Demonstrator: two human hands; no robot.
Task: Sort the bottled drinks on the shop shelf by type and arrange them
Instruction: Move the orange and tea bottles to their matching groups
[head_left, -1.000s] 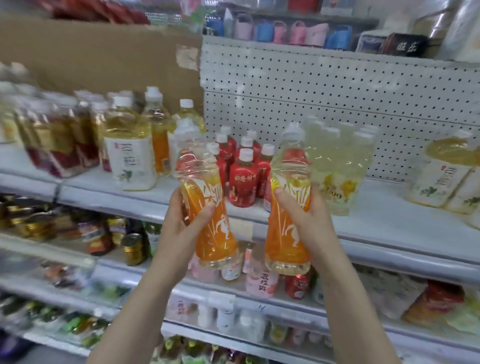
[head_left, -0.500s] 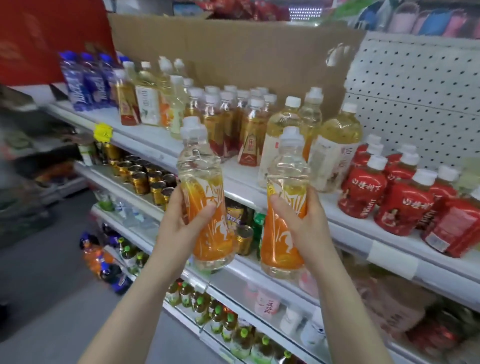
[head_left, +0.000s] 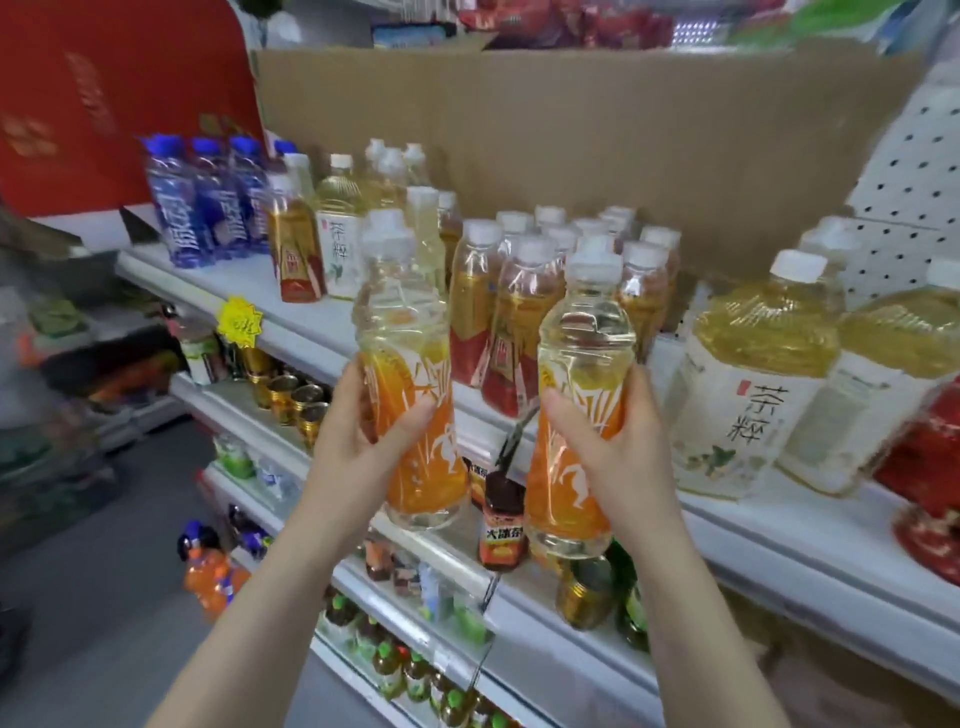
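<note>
I hold two pale yellow drinks with orange labels and white caps in front of the top shelf (head_left: 779, 525). My left hand (head_left: 358, 441) grips the left orange-label bottle (head_left: 410, 374) at its waist. My right hand (head_left: 618, 447) grips the right orange-label bottle (head_left: 582, 395) the same way. Both bottles stand upright, clear of the shelf. Behind them on the shelf stand several amber tea bottles with red labels (head_left: 519, 322). Blue water bottles (head_left: 202, 208) are at the far left, big white-label tea bottles (head_left: 753, 384) at the right.
A cardboard sheet (head_left: 571, 140) backs the shelf, with white pegboard (head_left: 914, 197) to its right. Red bottles (head_left: 930, 467) sit at the right edge. Lower shelves hold gold cans (head_left: 291, 395) and small bottles. Grey aisle floor (head_left: 93, 597) lies at the left.
My view has swung left along the shelf, from the red bottles and pegboard to the amber teas and blue waters. Both hands keep their grip on the two bottles.
</note>
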